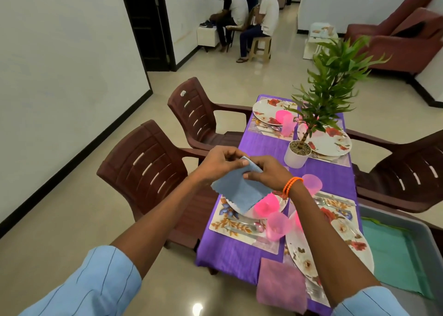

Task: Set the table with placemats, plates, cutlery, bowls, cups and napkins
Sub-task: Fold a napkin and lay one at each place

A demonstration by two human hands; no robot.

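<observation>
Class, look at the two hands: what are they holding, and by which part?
Both the left hand and right hand pinch a blue napkin at its top corner; the rest hangs loose.

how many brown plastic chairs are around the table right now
3: two along the table's left side, near chair and far chair, and one on the right. Another may sit hidden past the right edge.

Purple tablecloth (259,147); blue napkin (239,191); pink cups (278,225); white plates (268,110) with red floral print; mauve napkin (281,284).
</observation>
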